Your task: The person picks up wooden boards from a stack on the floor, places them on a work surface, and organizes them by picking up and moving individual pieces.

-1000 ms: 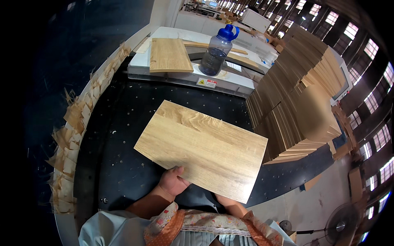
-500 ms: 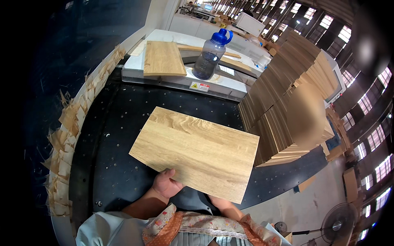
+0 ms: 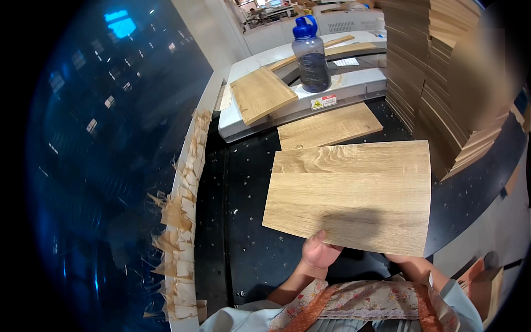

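A rectangular wood-grain board (image 3: 348,185) is tilted up in front of me, above the black table. My left hand (image 3: 321,252) grips its lower edge, thumb on the near face and fingers behind. Under the lower right edge is my right hand (image 3: 396,258), mostly hidden by the board and holding it from below. A dark shadow falls on the board's lower middle. Just beyond its top edge, another wood-grain board (image 3: 332,126) with small round holes near its edge lies on the table.
A white machine ledge (image 3: 354,83) crosses the back, carrying a blue-lidded water bottle (image 3: 312,63) and a loose board (image 3: 263,94). Tall stacked boards (image 3: 412,72) stand at right. Left runs a dark glossy panel (image 3: 110,166), its edge covered with torn tape (image 3: 180,221). The black table (image 3: 249,193) is dotted with studs.
My view has swung left, so the scene sits further right. The held board has turned more level, both hands still on it. The holed board beyond it now shows.
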A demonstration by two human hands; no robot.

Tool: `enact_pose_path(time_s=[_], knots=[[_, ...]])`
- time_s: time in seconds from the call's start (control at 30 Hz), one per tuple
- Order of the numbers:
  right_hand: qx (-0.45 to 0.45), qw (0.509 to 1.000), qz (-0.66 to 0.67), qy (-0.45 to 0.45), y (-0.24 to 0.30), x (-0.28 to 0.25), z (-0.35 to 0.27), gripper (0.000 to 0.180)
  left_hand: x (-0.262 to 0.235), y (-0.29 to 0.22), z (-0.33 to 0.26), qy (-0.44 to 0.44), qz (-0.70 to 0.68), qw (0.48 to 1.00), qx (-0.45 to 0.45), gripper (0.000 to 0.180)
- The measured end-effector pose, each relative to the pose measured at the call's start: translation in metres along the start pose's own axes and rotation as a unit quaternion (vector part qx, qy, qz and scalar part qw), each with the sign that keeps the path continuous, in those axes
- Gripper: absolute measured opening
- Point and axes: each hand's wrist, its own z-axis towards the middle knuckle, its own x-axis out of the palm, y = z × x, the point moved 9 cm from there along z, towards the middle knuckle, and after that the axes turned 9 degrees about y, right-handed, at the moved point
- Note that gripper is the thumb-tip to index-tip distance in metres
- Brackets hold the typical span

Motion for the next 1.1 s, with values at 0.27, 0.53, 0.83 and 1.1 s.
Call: enact_pose_path(time_s=[0.27,0.53,0.83,1.1], knots=[[0.097,0.954,0.283,0.024,-0.023,0.031,0.032,0.041,0.008,-0.005,0.002,0.024,-0.037,0.999,0.023,0.063],[-0.170,0.915,-0.363,0.040,0.061,0.005,0.110,0.035,-0.001,-0.037,0.000,-0.005,0.016,0.994,0.106,0.064],[-0.131,0.666,-0.733,-0.045,0.090,0.002,0.264,0.059,-0.034,-0.083,-0.013,-0.104,0.038,0.962,0.251,0.051],[-0.156,0.688,-0.709,0.001,0.070,0.006,0.259,0.050,-0.035,-0.087,-0.005,-0.137,0.043,0.952,0.270,0.051]])
